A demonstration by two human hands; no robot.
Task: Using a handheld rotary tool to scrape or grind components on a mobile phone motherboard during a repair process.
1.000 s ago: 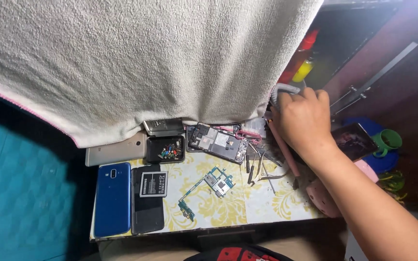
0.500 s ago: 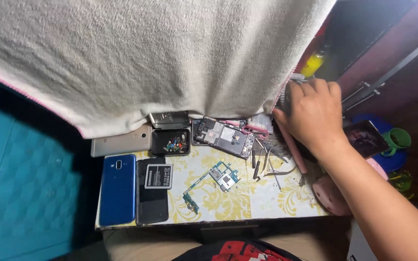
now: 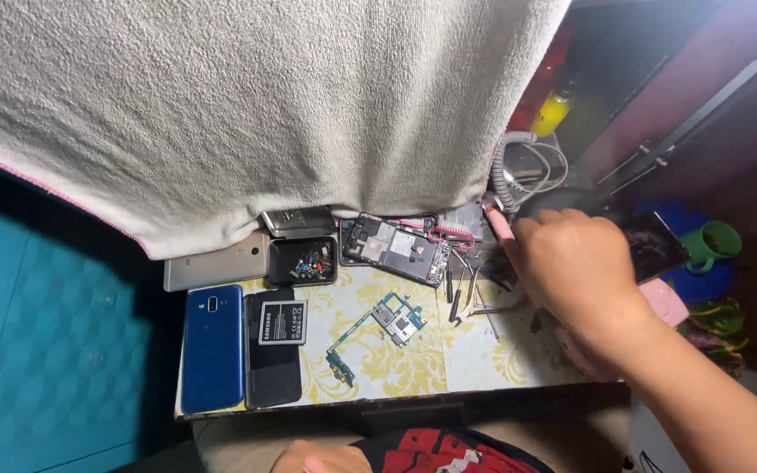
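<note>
The right hand (image 3: 576, 276) hovers over the tools (image 3: 470, 293) on the surface (image 3: 413, 363), fingers curled on a pink-tipped tool (image 3: 498, 223); the left hand (image 3: 313, 457) rests low, its fingers hidden.

1. Pink-handled tool (image 3: 498, 221): slim, tilted, held in the right hand (image 3: 576, 273) near the counter's far right edge.
2. Tweezers and small metal tools (image 3: 469, 293): thin, dark, lying scattered on the counter just beside that hand.
</note>
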